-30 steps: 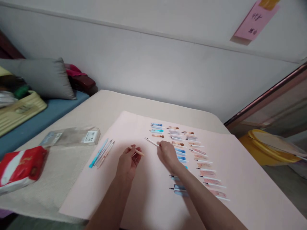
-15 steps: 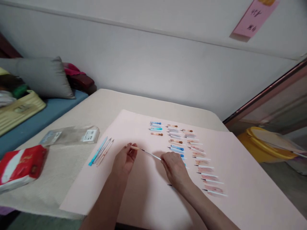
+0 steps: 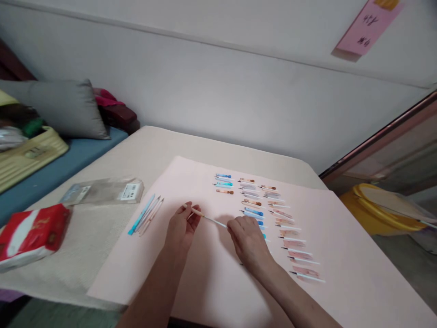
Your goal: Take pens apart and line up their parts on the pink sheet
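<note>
My left hand (image 3: 182, 228) pinches a thin orange pen barrel (image 3: 195, 211) by its end. My right hand (image 3: 249, 239) pinches the white refill (image 3: 215, 222) at its other end, and the refill's tip meets the barrel's open end between the two hands. Both hands hover just above a pale pink sheet (image 3: 211, 278). To the right of my right hand lie rows of pen parts (image 3: 273, 218), short blue, orange and pink pieces with white refills. Left of my left hand lies a small bunch of pens (image 3: 145, 214), blue and white, side by side.
A clear plastic packet (image 3: 102, 192) and a red tissue pack (image 3: 30, 234) lie on the beige table (image 3: 68, 255) at the left. A grey pillow (image 3: 64, 109) and a yellow basket (image 3: 30, 155) sit on the blue seat beyond. A yellow bin (image 3: 375, 209) stands at the right.
My right hand brought the white refill from the rows toward my left hand. The refill's tip now meets the orange barrel, and the hands have drawn slightly closer.
</note>
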`<move>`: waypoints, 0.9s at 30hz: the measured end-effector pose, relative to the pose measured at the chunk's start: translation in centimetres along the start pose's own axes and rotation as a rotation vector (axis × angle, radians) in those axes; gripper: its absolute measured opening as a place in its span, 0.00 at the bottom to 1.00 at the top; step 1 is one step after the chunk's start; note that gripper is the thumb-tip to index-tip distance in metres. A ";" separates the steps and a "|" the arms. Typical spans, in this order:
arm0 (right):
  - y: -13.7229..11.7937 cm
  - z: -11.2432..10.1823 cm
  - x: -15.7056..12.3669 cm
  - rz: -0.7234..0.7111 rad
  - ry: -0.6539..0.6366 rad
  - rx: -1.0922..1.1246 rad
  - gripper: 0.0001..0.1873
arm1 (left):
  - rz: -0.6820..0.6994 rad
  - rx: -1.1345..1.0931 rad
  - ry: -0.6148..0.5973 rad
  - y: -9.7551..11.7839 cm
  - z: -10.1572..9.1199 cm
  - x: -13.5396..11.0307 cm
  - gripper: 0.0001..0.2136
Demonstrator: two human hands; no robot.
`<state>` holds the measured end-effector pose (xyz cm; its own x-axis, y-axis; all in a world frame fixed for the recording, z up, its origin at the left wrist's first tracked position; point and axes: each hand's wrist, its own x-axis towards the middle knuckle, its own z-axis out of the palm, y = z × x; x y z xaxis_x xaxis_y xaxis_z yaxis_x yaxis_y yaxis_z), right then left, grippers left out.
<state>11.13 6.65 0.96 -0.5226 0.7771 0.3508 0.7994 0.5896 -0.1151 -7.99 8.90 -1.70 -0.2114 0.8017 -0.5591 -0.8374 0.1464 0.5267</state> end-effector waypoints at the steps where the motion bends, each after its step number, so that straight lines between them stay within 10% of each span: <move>1: -0.1 0.0 0.1 -0.002 0.004 -0.011 0.11 | 0.001 -0.002 0.004 0.0 0.0 0.0 0.04; 27: -2.3 2.4 1.2 0.140 0.078 0.386 0.07 | -0.170 0.122 -0.191 -1.7 0.6 -2.7 0.03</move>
<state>7.94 6.73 -0.62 -0.3810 0.8453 0.3746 0.6834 0.5304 -0.5017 -5.70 6.88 -0.69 0.0358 0.8527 -0.5211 -0.7836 0.3476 0.5150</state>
